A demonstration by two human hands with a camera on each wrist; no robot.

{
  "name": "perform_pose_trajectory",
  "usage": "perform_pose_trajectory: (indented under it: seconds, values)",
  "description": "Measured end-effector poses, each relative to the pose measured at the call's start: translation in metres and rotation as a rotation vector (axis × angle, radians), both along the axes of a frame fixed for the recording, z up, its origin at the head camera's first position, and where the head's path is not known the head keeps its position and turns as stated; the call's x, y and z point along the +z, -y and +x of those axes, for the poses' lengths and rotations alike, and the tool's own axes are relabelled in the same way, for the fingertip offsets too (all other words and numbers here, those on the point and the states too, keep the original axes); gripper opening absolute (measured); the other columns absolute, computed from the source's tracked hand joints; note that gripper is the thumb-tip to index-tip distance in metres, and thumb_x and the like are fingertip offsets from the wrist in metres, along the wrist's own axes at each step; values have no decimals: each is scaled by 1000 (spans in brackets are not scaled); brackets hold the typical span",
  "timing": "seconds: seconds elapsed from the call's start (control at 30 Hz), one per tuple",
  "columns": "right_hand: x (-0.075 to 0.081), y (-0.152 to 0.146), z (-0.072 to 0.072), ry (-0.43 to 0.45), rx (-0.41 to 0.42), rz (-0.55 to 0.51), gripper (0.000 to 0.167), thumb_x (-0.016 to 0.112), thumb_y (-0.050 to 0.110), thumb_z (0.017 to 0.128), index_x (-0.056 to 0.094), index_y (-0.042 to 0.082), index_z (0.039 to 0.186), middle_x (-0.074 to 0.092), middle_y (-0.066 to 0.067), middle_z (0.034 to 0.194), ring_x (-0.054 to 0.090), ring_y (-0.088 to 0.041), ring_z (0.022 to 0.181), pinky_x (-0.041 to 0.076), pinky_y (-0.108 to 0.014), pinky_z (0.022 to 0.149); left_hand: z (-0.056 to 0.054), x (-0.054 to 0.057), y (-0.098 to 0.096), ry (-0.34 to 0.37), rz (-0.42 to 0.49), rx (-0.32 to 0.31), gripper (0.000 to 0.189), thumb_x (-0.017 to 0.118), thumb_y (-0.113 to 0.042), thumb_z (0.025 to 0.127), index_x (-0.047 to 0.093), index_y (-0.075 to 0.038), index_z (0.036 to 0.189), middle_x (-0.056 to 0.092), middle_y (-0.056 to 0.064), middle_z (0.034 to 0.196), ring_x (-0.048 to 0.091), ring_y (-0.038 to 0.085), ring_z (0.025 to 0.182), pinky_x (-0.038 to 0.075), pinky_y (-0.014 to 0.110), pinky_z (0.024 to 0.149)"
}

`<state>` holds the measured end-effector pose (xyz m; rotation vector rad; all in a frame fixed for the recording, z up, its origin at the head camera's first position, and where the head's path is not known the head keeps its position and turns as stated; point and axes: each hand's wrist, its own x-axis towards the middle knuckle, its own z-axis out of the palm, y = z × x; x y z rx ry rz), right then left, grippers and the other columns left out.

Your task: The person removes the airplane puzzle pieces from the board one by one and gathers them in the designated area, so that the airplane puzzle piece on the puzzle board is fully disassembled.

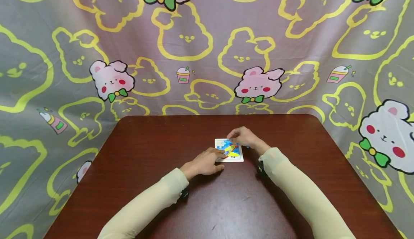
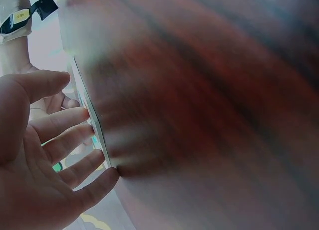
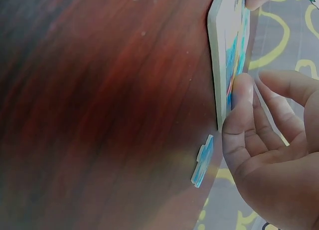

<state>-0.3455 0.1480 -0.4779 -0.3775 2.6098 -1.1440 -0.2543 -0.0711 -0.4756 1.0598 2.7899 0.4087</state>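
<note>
A small square jigsaw puzzle with a pale frame lies on the table, its picture a yellow shape on blue. Pale backing shows at its upper left. My left hand rests over its left side, fingers spread and fairly straight; in the left wrist view the fingertips meet the board's edge. Over the upper right arches my right hand. The right wrist view puts its thumb tip against the picture, index fingertip close by, with no piece visible between them. A loose blue puzzle piece lies beside the board, below the right hand.
The dark reddish-brown table has rounded far corners. A grey curtain printed with yellow outlines and bear faces hangs behind it and along both sides. Each wrist wears a dark strapped device at the sleeve end.
</note>
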Motion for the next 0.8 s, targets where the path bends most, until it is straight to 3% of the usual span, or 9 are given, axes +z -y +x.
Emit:
perform_pose_trajectory:
  seconds: [0.23,0.8]
  values:
    - [-3,1,-2,-15,17,11,15,69,7,89,77,12,101,76,-6,101,64,-16,83,52,-26,70,0,0,0,4,4,2,45,66,-30,94,63,-12,135,55,6,148,48,28,138,41,43,114]
    - [-3,4,-3,-26,24,12,17,66,5,89,77,10,100,76,-5,98,63,-13,81,51,-25,68,0,-1,1,-4,7,-11,44,66,-30,95,64,-11,135,55,7,148,49,29,139,40,43,116]
